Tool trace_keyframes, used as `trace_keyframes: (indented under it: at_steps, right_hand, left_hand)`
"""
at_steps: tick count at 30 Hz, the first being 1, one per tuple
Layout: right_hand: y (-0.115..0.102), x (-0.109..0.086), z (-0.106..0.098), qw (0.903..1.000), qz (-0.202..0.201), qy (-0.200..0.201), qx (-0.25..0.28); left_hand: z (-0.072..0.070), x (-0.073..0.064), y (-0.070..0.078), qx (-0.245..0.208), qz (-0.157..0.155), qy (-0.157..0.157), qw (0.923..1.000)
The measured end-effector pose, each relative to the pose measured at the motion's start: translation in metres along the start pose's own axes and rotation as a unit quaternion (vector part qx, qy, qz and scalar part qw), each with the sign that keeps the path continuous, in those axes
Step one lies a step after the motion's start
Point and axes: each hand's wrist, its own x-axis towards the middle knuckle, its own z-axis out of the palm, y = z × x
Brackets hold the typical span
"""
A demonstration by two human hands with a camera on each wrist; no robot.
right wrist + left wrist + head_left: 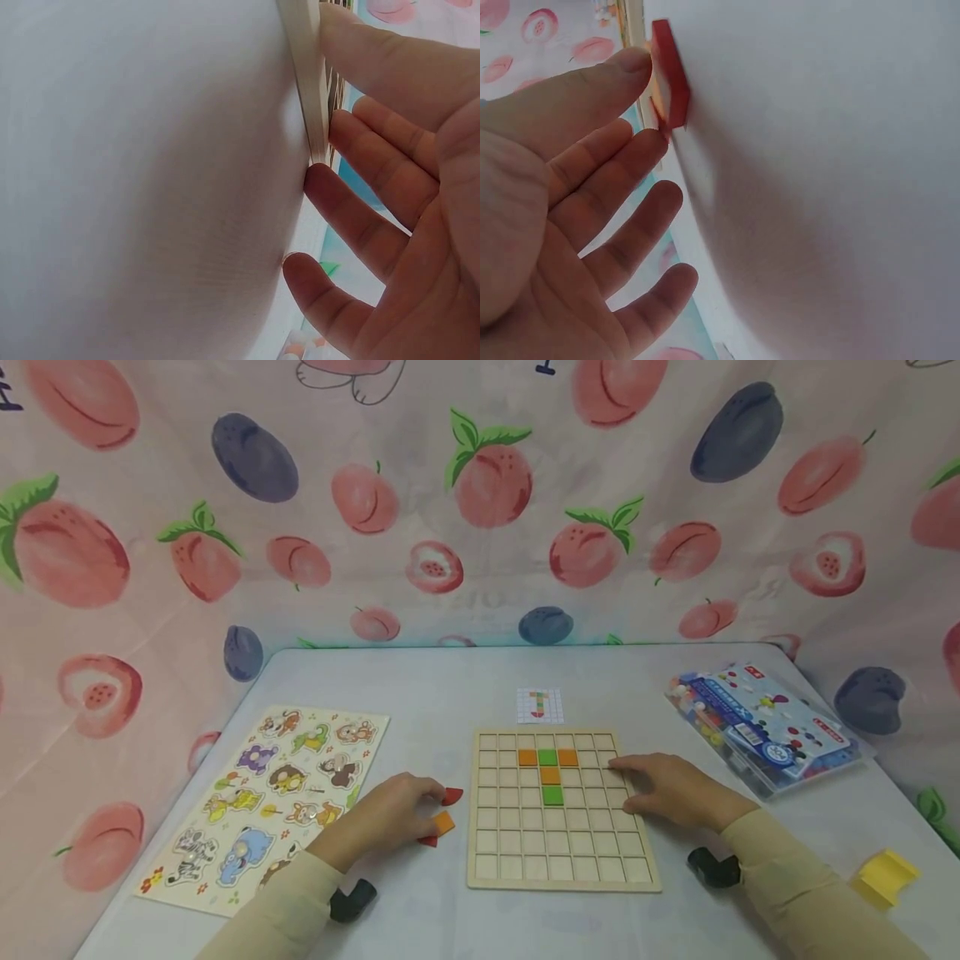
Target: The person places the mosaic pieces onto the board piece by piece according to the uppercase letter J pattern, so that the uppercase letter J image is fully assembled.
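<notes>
My left hand (pixel 390 818) is over the table by an orange square tile (pixel 444 823) and two red pieces with curved edges, one (pixel 452 796) beyond the square and the other (pixel 428 841) nearer me. In the left wrist view its fingers are spread, and the thumb tip is at a red piece (pixel 673 79); whether it touches is unclear. A wooden grid board (pixel 502 845) lies in the middle, with orange and green tiles (pixel 551 775) forming a T. With fingers loosely extended, my right hand (pixel 671 789) rests at the board's right edge.
Behind the board lies a small pattern card (pixel 540 705). An animal puzzle board (pixel 255 810) is at left. At the right are a clear plastic box of colourful parts (pixel 772 727) and a yellow piece (pixel 885 877). A fruit-print curtain (pixel 465 585) hangs behind the table.
</notes>
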Motion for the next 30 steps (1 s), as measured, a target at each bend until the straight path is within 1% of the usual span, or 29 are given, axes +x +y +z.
trace_keyframes:
  at_steps: [3,7,14,22,27,30]
  right_hand:
    - [-0.001,-0.0001,-0.0012,1.0,0.001,-0.003,0.001]
    - [-0.0018,-0.0005,-0.0025,1.0,0.002,-0.008,0.004]
    - [-0.0009,-0.0007,-0.0019,1.0,-0.005,-0.003,0.004]
    - [-0.0013,-0.0008,-0.0022,1.0,-0.005,-0.003,0.006]
    - [-0.0008,-0.0007,-0.0026,0.9999,-0.007,-0.005,0.006]
    - [-0.0005,-0.0007,-0.0025,0.9999,-0.006,-0.007,0.008]
  left_hand:
    - [0.0014,-0.0007,0.0006,0.0,0.004,0.0,1.0]
    - [0.0017,-0.0019,0.0032,0.003,0.0,0.006,1.0]
    - [0.0041,-0.0019,0.005,0.005,-0.003,0.011,0.9999]
    - [0.0047,-0.0013,0.0054,0.007,-0.012,0.02,0.9997]
    - [0.0039,0.0,0.0058,0.007,-0.023,0.023,0.9995]
    - [0.0034,0.0005,0.0061,0.012,-0.018,0.026,0.9994]
